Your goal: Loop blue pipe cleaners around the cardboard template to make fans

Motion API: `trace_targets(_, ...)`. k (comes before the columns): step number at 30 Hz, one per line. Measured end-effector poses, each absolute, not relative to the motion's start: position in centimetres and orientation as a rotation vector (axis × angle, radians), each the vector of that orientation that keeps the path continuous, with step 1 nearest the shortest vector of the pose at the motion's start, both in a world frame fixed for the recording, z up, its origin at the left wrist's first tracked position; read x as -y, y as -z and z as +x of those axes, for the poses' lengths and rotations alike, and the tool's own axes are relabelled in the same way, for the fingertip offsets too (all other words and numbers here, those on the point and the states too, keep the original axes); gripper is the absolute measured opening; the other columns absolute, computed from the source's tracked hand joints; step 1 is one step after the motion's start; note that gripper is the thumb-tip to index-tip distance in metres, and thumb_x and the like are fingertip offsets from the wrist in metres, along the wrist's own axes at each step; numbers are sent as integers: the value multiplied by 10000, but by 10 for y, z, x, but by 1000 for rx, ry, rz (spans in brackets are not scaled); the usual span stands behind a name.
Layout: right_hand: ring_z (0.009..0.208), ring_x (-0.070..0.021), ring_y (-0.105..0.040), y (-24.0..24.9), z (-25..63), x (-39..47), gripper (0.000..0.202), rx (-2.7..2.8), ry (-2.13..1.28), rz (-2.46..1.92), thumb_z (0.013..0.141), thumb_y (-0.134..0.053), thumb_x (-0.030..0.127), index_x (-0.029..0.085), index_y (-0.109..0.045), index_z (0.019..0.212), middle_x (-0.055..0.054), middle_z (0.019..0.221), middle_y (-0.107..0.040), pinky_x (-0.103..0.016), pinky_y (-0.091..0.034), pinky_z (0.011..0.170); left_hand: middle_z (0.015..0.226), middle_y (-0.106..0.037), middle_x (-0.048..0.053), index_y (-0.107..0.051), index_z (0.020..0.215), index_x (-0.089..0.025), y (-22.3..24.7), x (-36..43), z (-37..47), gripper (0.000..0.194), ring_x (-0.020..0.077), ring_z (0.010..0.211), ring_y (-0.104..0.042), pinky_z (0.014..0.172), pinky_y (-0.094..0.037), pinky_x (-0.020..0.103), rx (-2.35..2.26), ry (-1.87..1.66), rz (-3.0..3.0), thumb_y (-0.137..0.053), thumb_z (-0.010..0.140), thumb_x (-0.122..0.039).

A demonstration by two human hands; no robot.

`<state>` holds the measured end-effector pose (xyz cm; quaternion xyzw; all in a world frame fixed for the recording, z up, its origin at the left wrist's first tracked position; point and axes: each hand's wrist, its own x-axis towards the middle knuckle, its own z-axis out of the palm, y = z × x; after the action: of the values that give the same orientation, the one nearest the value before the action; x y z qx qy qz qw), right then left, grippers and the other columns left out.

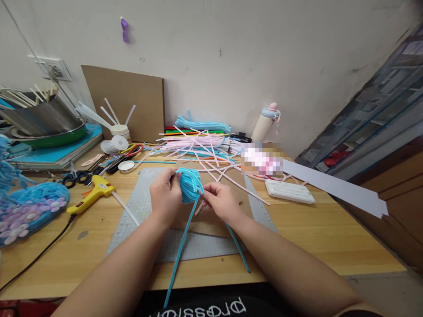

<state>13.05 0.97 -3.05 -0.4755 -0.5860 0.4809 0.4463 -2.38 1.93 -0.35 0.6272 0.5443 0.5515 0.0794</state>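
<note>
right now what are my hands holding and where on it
The left hand grips the blue pipe-cleaner bundle by its left side; the right hand pinches at its right edge, where a long strand hangs down.

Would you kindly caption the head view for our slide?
Left hand holding a blue pipe-cleaner bundle, right hand pinching at its edge, above a cutting mat.

Pale bottle [262,127], white wall socket [62,69], green basin [56,138]
</note>
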Motion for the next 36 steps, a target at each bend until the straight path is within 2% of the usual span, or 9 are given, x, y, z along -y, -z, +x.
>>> trace_targets(7, 493, -125, -562, 32, 132, -9, 204, 1497, -1069, -1202, 745, -558, 387, 188, -585, 709, -4, 607, -586, -252, -452, 490, 601, -545, -26, -549, 693, -207, 3, -18, -22, 114, 116, 536, -462, 524, -327, 228, -1661, -1605, 1859, -508, 792, -245)
trace_targets(16, 480, -114, -529, 27, 132, -8, 190, 1569, -939, -1218, 748, -551, 361, 189, -584, 676, 5, 575, -572, -233, -407, 474, 566, -524, -30, -558, 683, -208, 4, -19, -22, 124, 113, 504, -441, 507, -321, 231, -1643, -1609, 1846, -516, 785, -264)
trace_targets(20, 489, -112, -540, 25, 136, -13, 237, 1549, -1130, -1172, 746, -544, 410, 181, -601, 723, -1, 600, -577, -233, -424, 474, 549, -511, -32, -571, 678, -201, 6, -23, -25, 135, 109, 504, -442, 497, -322, 226, -1610, -1642, 1745, -533, 774, -288)
trace_targets(24, 525, -122, -559, 26, 140, -22, 394, 1308, -1380, -1064, 785, -429, 510, 153, -596, 773, -36, 656, -599, -250, -454, 489, 757, -616, 3, -611, 758, -193, 8, -36, -30, 105, 131, 696, -552, 612, -411, 226, -1311, -1724, 1414, -577, 739, -290)
trace_targets(27, 640, -146, -580, 29, 142, -26, 345, 1292, -1341, -1071, 783, -452, 459, 148, -591, 832, -54, 740, -610, -269, -474, 555, 802, -631, 6, -596, 726, -184, 11, -48, -35, 156, 134, 732, -576, 639, -447, 237, -1073, -1691, 1023, -661, 655, -307)
trace_targets(29, 772, -166, -578, 31, 141, -25, 293, 1381, -1107, -1122, 761, -510, 366, 166, -557, 970, -70, 903, -606, -288, -481, 621, 739, -629, -12, -581, 715, -178, 15, -53, -38, 194, 110, 642, -575, 572, -448, 217, -974, -1559, 821, -691, 620, -307)
trace_targets(31, 957, -192, -534, 28, 140, -22, 414, 1509, -778, -1149, 737, -543, 276, 197, -475, 1138, -87, 1104, -548, -333, -467, 752, 688, -626, -22, -585, 737, -174, 18, -56, -39, 198, 92, 575, -567, 519, -438, 198, -932, -1430, 738, -694, 619, -290)
trace_targets(34, 1199, -216, -368, 21, 140, -16, 569, 1766, -429, -1084, 716, -581, 212, 238, -402, 1256, -76, 1300, -418, -401, -319, 980, 669, -636, -11, -596, 744, -158, 22, -55, -37, 165, 91, 552, -577, 502, -444, 192, -920, -1314, 731, -682, 634, -245)
trace_targets(36, 1223, -203, -352, 19, 142, -14, 525, 1900, -404, -999, 738, -574, 205, 254, -439, 1242, -53, 1305, -428, -386, -275, 1020, 662, -646, 15, -608, 727, -136, 23, -53, -34, 138, 105, 545, -586, 508, -455, 203, -910, -1213, 746, -680, 632, -207)
